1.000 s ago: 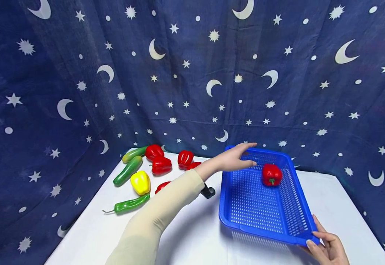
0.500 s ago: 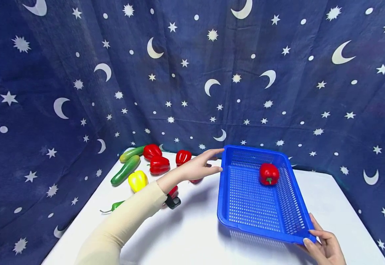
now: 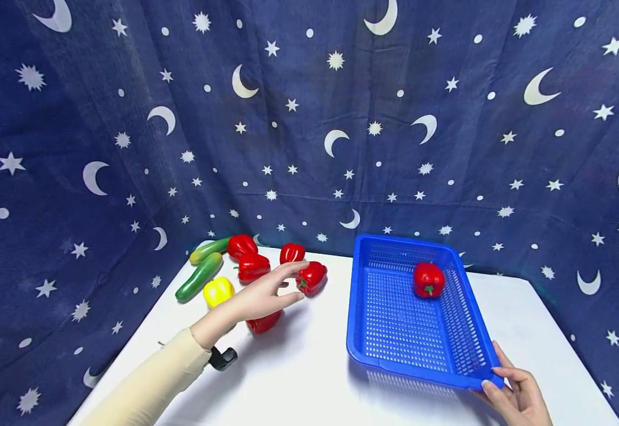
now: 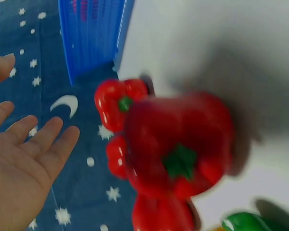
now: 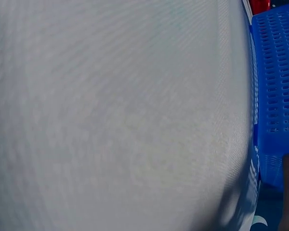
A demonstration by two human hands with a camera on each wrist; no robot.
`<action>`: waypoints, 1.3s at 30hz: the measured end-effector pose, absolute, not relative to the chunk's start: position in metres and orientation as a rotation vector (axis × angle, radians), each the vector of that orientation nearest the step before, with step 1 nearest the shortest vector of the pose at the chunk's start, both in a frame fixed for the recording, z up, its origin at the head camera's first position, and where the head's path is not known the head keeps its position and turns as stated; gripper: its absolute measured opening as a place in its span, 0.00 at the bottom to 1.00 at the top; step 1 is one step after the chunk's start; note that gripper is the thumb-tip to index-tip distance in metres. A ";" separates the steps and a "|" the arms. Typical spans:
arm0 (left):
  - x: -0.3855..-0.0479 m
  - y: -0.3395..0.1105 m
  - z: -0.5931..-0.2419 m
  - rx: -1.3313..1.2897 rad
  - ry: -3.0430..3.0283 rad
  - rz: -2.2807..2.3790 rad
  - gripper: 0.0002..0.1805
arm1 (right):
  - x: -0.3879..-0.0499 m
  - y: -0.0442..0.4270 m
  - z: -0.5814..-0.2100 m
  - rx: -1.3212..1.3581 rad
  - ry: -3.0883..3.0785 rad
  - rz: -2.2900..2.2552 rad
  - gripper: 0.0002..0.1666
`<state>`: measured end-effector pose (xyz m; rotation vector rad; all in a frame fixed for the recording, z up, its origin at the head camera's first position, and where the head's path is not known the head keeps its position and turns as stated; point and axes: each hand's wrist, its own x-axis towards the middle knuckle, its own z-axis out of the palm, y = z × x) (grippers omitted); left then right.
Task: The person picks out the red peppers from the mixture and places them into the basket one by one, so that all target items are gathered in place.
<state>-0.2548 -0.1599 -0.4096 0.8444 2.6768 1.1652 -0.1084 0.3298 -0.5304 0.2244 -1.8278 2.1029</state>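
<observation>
My left hand [image 3: 261,296] hovers over the left part of the table with its fingers extended, holding nothing. Beneath and beside it lie several red bell peppers, among them one near the fingertips [image 3: 312,278] and another partly covered by the hand [image 3: 264,323]. In the left wrist view the palm [image 4: 19,168] is bare, and a blurred red bell pepper [image 4: 207,125] sits beside it. My right hand [image 3: 519,393] grips the near right corner of a blue plastic basket [image 3: 410,373], thumb on the rim. Inside the basket rests one red bell pepper [image 3: 429,280].
A yellow bell pepper [image 3: 218,291] and two cucumbers [image 3: 199,277] lie at the left of the white table [image 3: 309,378]. A green pepper [image 4: 250,222] shows partly in the left wrist view; my sleeve mostly hides it from above. A starry blue curtain [image 3: 299,142] stands behind.
My left hand has moved from above the basket leftward and nearer, to over the red bell peppers. The right hand keeps its hold on the basket. The view has shifted slightly.
</observation>
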 end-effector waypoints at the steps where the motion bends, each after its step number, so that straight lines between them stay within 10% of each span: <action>1: -0.253 -0.166 -0.410 0.838 2.679 1.175 0.39 | -0.108 0.330 -0.531 0.234 -1.823 2.101 0.19; 39: -0.263 -0.244 -0.443 0.569 2.478 1.060 0.39 | -0.109 0.327 -0.531 -0.030 -1.930 2.118 0.19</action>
